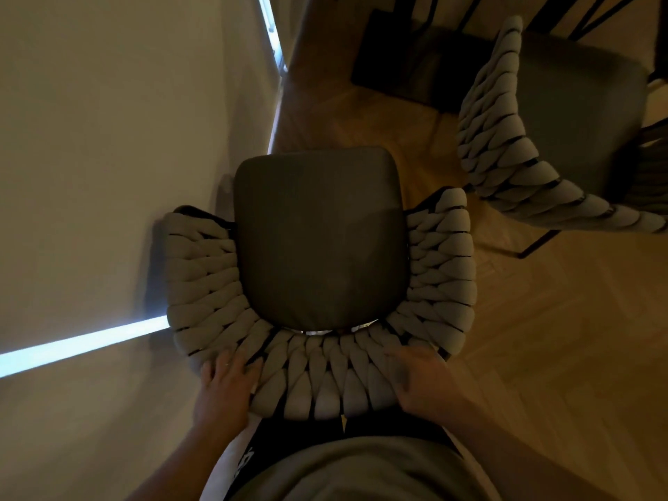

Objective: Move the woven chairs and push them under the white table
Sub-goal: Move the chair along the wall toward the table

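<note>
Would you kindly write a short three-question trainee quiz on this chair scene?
1. True or false: both hands, left hand and right hand, grip the woven backrest of the near chair.
2. How many woven chairs are visible?
3. The second chair stands: A) upper right, B) lower left.

Key: 1 true; 2 two; 3 A.

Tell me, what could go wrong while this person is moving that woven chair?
Both hands, left and right, grip the near chair's soft woven backrest, which may give or slip. A second woven chair stands close on the right, so legs or backs might knock together. The wall is tight on the left and could get scraped. The dim light makes gaps harder to judge.
</note>
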`<state>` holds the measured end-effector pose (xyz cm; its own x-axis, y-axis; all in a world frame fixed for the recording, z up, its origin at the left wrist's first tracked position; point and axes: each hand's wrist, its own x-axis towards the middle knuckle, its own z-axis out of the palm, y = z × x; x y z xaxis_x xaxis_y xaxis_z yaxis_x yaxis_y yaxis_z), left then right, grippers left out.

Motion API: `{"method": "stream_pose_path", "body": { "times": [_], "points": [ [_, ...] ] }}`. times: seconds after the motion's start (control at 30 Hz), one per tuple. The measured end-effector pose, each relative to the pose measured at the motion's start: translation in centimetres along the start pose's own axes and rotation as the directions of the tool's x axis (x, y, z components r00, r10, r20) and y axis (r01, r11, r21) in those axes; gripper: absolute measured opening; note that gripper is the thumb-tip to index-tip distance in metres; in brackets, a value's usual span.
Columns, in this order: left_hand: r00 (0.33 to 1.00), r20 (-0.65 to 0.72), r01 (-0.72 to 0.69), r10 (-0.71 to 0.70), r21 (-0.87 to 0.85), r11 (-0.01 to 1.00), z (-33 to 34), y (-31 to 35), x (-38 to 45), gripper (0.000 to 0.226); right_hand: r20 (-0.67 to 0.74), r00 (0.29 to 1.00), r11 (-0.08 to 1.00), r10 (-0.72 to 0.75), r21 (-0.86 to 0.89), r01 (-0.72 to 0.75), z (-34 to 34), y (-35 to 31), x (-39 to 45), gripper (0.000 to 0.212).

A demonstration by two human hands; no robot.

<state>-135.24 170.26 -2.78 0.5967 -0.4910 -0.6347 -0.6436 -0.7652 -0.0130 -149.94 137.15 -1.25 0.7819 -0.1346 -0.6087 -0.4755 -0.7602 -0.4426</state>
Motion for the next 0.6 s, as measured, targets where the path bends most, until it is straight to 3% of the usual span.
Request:
{"method": "stream_pose_path", "body": {
  "times": [0.07, 0.13, 0.2, 0.27, 0.33, 0.4, 0.5, 0.6],
  "points": [
    [0.989, -0.039, 0.134, -0.143, -0.174, 0.976, -0.1, -0.3, -0.8, 0.100, -0.314, 0.940, 0.977, 0.136, 0.197, -0.075, -0.5, 1.0, 0.5, 0.051],
    [0.921, -0.027, 0.347, -0.388, -0.394, 0.851, 0.0, -0.9, -0.7, 0.099, -0.454, 0.814, 0.924, 0.362, 0.289, -0.250, -2.0, 1.7, 1.5, 0.063],
    [0.813, -0.025, 0.427, -0.582, -0.655, 0.624, -0.5, -1.6, 0.1, 0.087, -0.357, 0.663, 0.736, 0.658, 0.492, -0.465, -3.6, 2.0, 2.7, 0.077],
    [0.666, 0.044, 0.388, -0.744, -0.873, 0.296, -0.6, -2.3, 1.2, 0.071, -0.162, 0.531, 0.465, 0.832, 0.725, -0.508, -4.5, 2.5, 3.7, 0.085],
    [0.576, 0.272, 0.335, -0.771, -0.939, -0.082, -0.6, -2.8, 2.2, 0.054, 0.089, 0.502, 0.168, 0.860, 0.880, -0.444, -4.4, 2.6, 4.0, 0.078],
    [0.583, 0.426, 0.269, -0.692, -0.905, -0.330, 0.0, -3.0, 3.0, 0.040, 0.221, 0.534, 0.012, 0.816, 0.917, -0.398, -3.6, 2.8, 3.7, 0.063],
    [0.570, 0.534, 0.241, -0.625, -0.836, -0.493, 1.4, -3.2, 3.7, 0.042, 0.289, 0.539, -0.091, 0.791, 0.927, -0.364, -1.8, 2.9, 3.3, 0.055],
    [0.517, 0.566, 0.229, -0.642, -0.814, -0.533, 2.5, -3.2, 3.8, 0.048, 0.341, 0.474, -0.183, 0.812, 0.920, -0.347, -1.0, 2.8, 3.5, 0.042]
  ]
}}
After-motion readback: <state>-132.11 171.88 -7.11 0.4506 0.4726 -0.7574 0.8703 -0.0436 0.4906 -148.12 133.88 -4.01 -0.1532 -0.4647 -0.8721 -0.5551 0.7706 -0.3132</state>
